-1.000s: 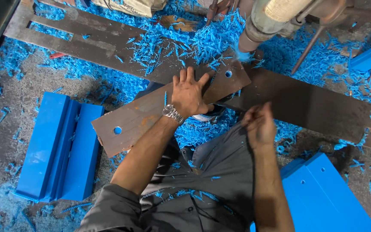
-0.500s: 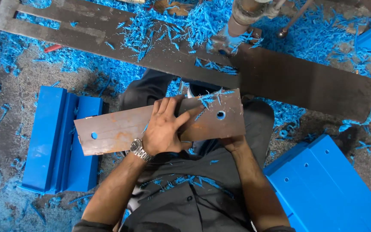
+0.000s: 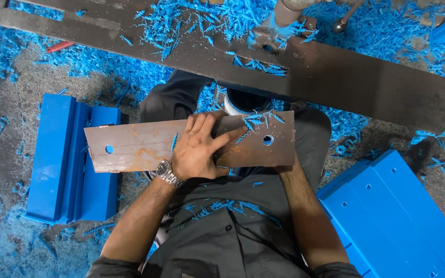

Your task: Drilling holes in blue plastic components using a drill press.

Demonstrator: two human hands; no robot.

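Observation:
A rusty flat metal plate [image 3: 130, 149] with two round holes lies level over my lap. My left hand [image 3: 197, 149], with a wristwatch, presses flat on its top near the middle, fingers spread. My right hand is hidden under the plate's right end; only the forearm [image 3: 305, 211] shows, reaching beneath the plate. Blue shavings lie on the plate near its right hole [image 3: 268, 139].
A long dark steel bar [image 3: 361, 77] crosses the top, with a drill spindle [image 3: 287, 13] above it amid blue shavings. A stack of blue blocks [image 3: 60, 159] lies at left, blue drilled plates [image 3: 403, 211] at right. My knees and a shoe sit below the bar.
The rusty plate has come off the steel bar and down over my lap, turning level. My left hand stayed on top; my right hand went under its right end.

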